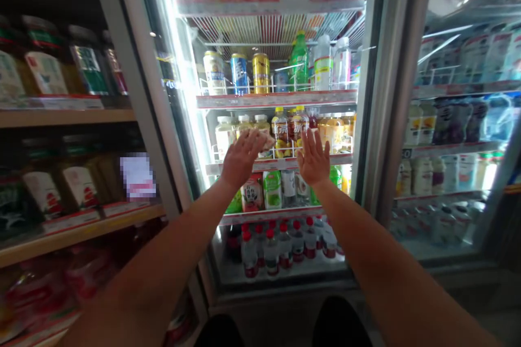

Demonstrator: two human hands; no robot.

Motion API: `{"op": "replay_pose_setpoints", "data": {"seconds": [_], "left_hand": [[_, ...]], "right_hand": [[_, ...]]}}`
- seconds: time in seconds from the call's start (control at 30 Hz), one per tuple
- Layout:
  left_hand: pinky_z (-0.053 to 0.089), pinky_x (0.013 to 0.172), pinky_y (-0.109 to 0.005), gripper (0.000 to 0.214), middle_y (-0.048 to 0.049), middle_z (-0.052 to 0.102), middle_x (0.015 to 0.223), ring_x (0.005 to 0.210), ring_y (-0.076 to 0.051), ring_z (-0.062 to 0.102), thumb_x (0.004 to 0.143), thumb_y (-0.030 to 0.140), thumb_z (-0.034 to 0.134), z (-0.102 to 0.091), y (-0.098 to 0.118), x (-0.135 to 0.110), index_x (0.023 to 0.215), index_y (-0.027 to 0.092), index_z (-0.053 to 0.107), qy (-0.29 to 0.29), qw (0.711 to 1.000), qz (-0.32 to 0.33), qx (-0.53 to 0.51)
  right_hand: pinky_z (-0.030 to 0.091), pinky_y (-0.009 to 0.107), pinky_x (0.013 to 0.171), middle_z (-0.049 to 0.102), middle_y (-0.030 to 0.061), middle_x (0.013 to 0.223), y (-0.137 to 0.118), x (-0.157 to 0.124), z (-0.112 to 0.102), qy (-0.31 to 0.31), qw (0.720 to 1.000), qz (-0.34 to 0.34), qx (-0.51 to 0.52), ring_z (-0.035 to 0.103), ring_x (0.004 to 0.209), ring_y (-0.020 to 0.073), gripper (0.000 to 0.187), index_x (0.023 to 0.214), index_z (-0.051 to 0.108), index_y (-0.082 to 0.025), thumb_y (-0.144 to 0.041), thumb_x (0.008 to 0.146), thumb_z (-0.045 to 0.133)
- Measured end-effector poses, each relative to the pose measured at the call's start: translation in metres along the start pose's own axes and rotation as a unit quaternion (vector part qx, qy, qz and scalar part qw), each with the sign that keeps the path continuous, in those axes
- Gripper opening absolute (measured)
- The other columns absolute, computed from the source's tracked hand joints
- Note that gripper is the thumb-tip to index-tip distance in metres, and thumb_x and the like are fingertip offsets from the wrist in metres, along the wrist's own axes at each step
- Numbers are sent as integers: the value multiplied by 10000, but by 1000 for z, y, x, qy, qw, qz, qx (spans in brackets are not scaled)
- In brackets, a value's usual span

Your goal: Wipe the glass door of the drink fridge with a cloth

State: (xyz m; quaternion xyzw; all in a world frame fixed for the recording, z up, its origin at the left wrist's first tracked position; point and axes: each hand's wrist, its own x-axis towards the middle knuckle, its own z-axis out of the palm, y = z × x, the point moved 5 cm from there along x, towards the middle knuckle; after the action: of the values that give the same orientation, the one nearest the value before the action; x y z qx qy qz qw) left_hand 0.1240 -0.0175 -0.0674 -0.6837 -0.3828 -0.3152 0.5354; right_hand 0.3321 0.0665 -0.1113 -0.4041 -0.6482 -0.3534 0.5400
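Note:
Both arms stretch forward to the glass door [260, 105] of a lit drinks fridge. My left hand [240, 158] is in front of the third shelf's white-capped bottles, holding what looks like a pale, crumpled cloth [267, 141] under its fingers. To its right, my right hand [314, 160] is raised with the palm forward and fingers stretched out, holding nothing. It appears to rest flat on the glass, though contact is hard to confirm. Between the hands, behind the glass, stand yellow-capped bottles [280, 133] with dark labels.
Shelves inside hold cans [261, 73], a green bottle [300, 62] and red-capped water bottles [272, 252] at the bottom. A wooden shelf [69, 116] with bottles stands left. On the right, a metal door frame [401, 92] borders another fridge. My knees show at the lower edge.

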Motion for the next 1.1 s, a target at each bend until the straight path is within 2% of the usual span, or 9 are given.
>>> {"op": "replay_pose_setpoints", "data": {"seconds": [0.1,0.17,0.37,0.6,0.73,0.83,0.9,1.0,1.1], "left_hand": [[477,1035,-430,623,-128,378,1599,1495,-334,323,938,6,485,6,16,-25,1519,230,459,-50,995,82,26],[473,1037,-413,658,-124,365,1606,1485,-314,350,934,-13,473,5,8,-21,1535,254,435,-55,992,107,49],[431,1098,-487,576,-168,431,1560,1470,-320,370,1026,86,429,-7,-33,29,1584,185,327,3,999,11,49],[505,1017,-439,588,-97,470,1541,1358,-308,501,969,36,510,-2,3,-4,1489,309,500,-28,995,96,-1],[528,940,-467,542,-111,312,1634,1234,-311,581,1017,90,435,-16,-22,37,1529,267,443,21,999,-40,28],[497,985,-487,498,-102,396,1593,1257,-317,558,1058,144,396,-16,-25,51,1550,219,412,27,997,-70,32],[457,1039,-482,495,-61,461,1556,1353,-322,483,1051,125,415,-9,-11,38,1531,243,448,13,999,-23,37],[423,1087,-470,536,-25,435,1577,1443,-314,393,1009,79,472,0,17,6,1512,265,472,-32,992,119,40],[440,1076,-444,566,-11,423,1585,1437,-307,410,997,52,468,-1,19,6,1522,261,447,-66,981,178,34]], "right_hand": [[136,524,1277,283,80,1663,1,-6,2,-13,1000,-4,11,176,1570,245,611,1622,223,-184,-389,1057,329],[146,522,1275,286,84,1661,1,-10,2,-7,1000,-11,13,169,1572,242,623,1625,208,-180,-378,1051,344],[143,496,1280,319,80,1647,0,-14,1,19,1000,-14,0,181,1569,224,599,1606,271,-170,-350,1043,367],[140,481,1282,334,86,1640,0,-14,2,31,999,-20,-8,179,1570,213,579,1586,324,-154,-324,1033,356],[133,491,1282,323,88,1646,0,-15,3,27,999,-21,-4,160,1574,211,606,1606,268,-160,-318,1028,354],[135,500,1281,325,83,1647,2,-15,5,13,1000,-11,2,176,1570,218,611,1616,243,-180,-328,1032,342],[138,500,1280,339,83,1641,2,-15,5,12,1000,-10,4,191,1567,222,605,1613,255,-185,-329,1032,339],[148,498,1276,347,86,1636,1,-15,4,9,1000,-10,4,206,1563,230,591,1604,291,-184,-322,1032,345],[159,498,1273,341,87,1638,0,-15,2,13,1000,-10,2,214,1561,234,585,1593,315,-168,-322,1030,344]]}}
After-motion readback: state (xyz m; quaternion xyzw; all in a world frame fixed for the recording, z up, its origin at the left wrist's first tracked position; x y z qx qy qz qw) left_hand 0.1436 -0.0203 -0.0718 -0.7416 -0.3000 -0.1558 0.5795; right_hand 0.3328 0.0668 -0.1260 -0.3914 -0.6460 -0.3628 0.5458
